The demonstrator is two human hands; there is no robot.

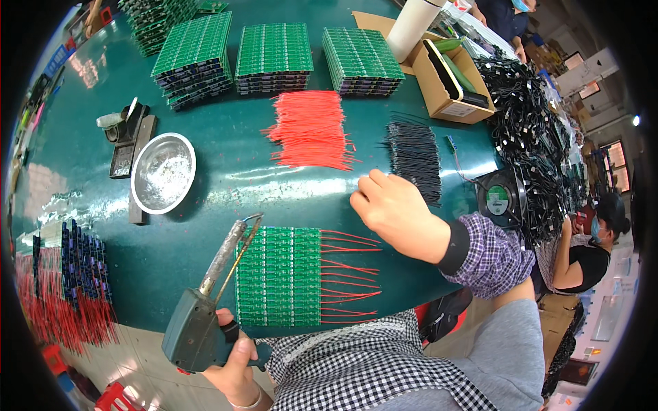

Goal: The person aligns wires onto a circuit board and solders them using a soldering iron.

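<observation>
My left hand (236, 370) is wrapped round the grip of a dark green soldering gun (199, 325). The gun's metal barrel points up and away, and its tip is just above the far left corner of a green circuit board panel (277, 277). Red wires (351, 275) stick out from the panel's right edge in a row. Above the table, beyond those wires, my right hand (397, 209) is closed with its fingertips together; what it pinches, if anything, is hidden. Close by it lie a bundle of black wires (415, 154) and a pile of red wires (312, 130).
Stacks of green panels (274, 58) line the far side. A metal bowl (163, 173) stands at left, near wired boards (72, 281). At right are a cardboard box (449, 85), a white bottle (411, 31), a small fan (498, 197) and heaped black cables (528, 130). A co-worker (582, 246) sits beyond.
</observation>
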